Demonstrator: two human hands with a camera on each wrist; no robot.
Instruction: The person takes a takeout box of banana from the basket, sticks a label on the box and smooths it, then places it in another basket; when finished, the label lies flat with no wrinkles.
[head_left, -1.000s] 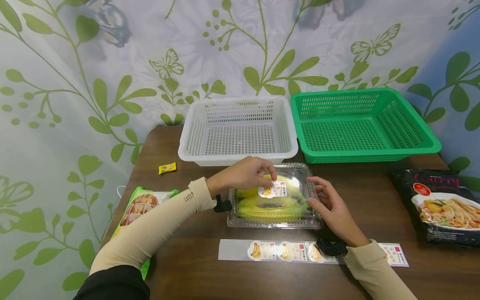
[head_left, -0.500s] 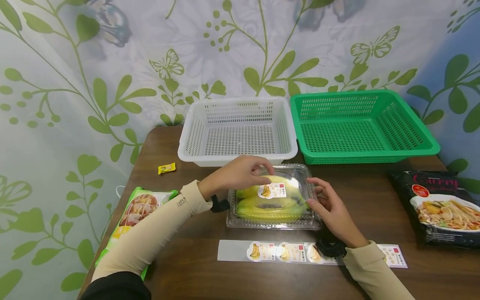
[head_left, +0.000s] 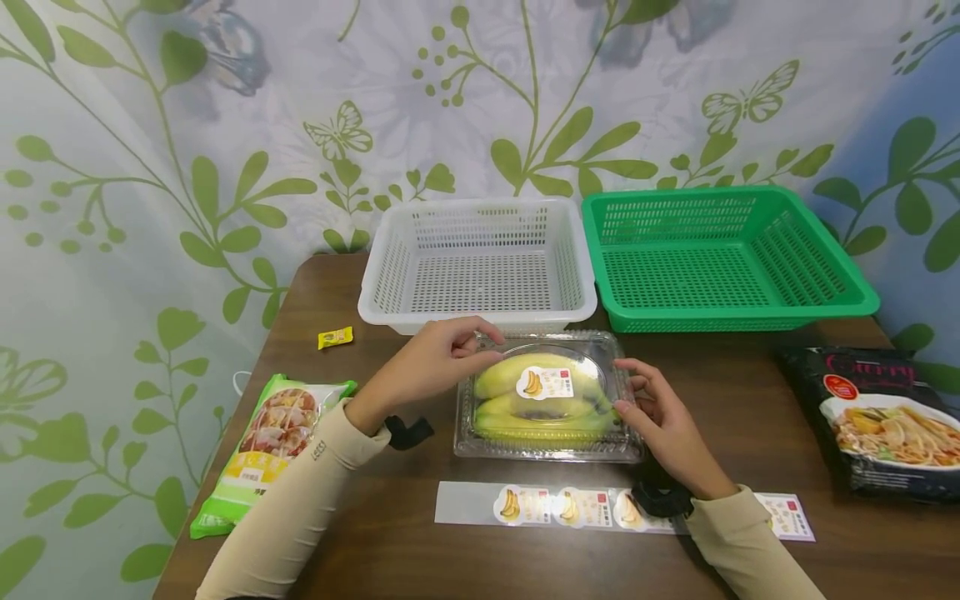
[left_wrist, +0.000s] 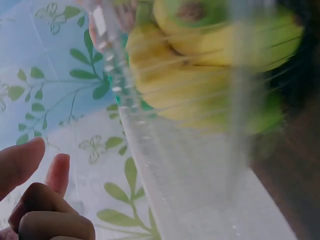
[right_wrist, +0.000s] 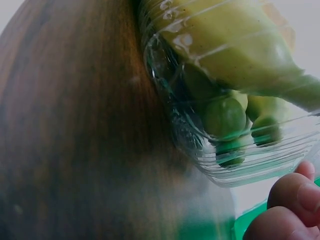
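A clear plastic clamshell box (head_left: 547, 454) of bananas (head_left: 525, 421) lies on the table, a banana-print label sticker (head_left: 543, 382) on its lid. My left hand (head_left: 431, 362) hovers by the box's left back corner, fingers loosely bent and holding nothing. In the left wrist view its thumb and fingers (left_wrist: 55, 215) stand apart from the box. My right hand (head_left: 670, 425) holds the right edge of the box, thumb at the lid's rim. Curled fingers (right_wrist: 295, 205) show beside the box's end in the right wrist view. A strip of banana labels (head_left: 525, 506) lies in front, partly under the right wrist.
Behind the box stand a white basket (head_left: 480, 319) and a green basket (head_left: 738, 319), side by side. A green food bag (head_left: 266, 450) lies at left, near a small yellow packet (head_left: 335, 337). A black noodle bag (head_left: 885, 425) lies at right on the brown table (head_left: 405, 558).
My left hand has drawn back leftward off the label sticker, which stays on the lid and now shows whole. The right hand and the box have stayed in place.
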